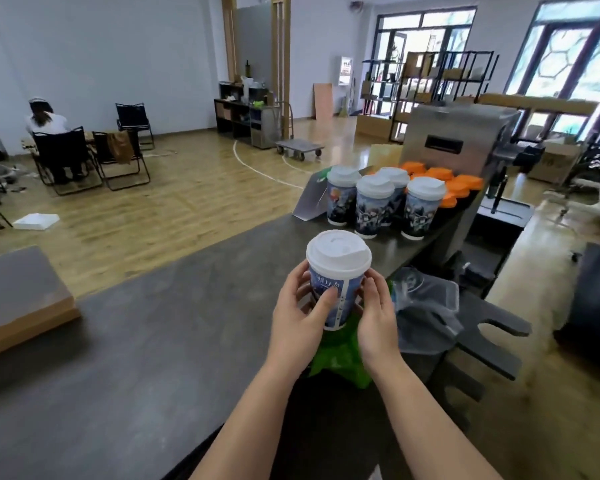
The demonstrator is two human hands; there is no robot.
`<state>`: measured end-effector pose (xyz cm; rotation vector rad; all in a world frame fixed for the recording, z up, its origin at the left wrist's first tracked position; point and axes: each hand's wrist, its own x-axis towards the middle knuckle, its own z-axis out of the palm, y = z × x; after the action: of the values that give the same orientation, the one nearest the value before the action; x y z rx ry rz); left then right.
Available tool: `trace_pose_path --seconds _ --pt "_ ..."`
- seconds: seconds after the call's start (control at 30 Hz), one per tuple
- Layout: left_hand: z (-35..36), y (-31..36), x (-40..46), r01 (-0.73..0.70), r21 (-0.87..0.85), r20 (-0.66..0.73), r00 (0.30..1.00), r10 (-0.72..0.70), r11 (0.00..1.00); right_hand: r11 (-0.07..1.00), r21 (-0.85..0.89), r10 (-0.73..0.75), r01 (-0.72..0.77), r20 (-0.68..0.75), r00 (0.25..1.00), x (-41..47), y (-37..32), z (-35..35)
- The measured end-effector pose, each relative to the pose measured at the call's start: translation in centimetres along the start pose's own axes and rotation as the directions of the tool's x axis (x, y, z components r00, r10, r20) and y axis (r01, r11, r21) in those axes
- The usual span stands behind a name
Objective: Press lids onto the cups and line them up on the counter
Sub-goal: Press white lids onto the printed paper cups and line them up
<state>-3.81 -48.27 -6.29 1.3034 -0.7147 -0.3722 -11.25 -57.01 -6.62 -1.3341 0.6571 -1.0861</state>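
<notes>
A printed paper cup [340, 292] with a white lid [338, 252] on top is held up above the grey counter [153, 341]. My left hand [298, 317] grips its left side, thumb across the front. My right hand [378, 313] holds its right side, fingers curled round it. Farther along the counter stand several lidded cups of the same print [371, 206] close together, with orange lids [458, 188] lying behind them.
A clear plastic bag with more cups [426, 306] lies to the right of my hands, green plastic [340, 358] beneath them. A steel machine [454, 140] stands behind the cups. The counter's right edge has a notched black rack [492, 344]. A wooden box [21, 306] sits at left.
</notes>
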Motion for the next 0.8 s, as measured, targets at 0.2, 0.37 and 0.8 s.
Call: trace_pose_path --seconds 0.2,0.37,0.8 --pt "7.3 -2.9 7.8 -0.005 0.095 0.109 0.994 -0.006 0.995 0.996 -0.084 0.008 -0.017 -0.107 0.994 9.5 0.7 -3.6" --pt "13.1 -5.2 12.5 -0.044 0.179 0.099 0.995 0.026 0.983 0.994 -0.097 0.025 -0.042 -0.173 0.985 16.2 2.5 -6.2" --pt "21.2 -8.5 18.6 -0.036 0.267 -0.084 0.995 0.060 0.963 0.996 -0.066 0.054 -0.054 -0.010 0.998 25.7 3.9 -10.8"
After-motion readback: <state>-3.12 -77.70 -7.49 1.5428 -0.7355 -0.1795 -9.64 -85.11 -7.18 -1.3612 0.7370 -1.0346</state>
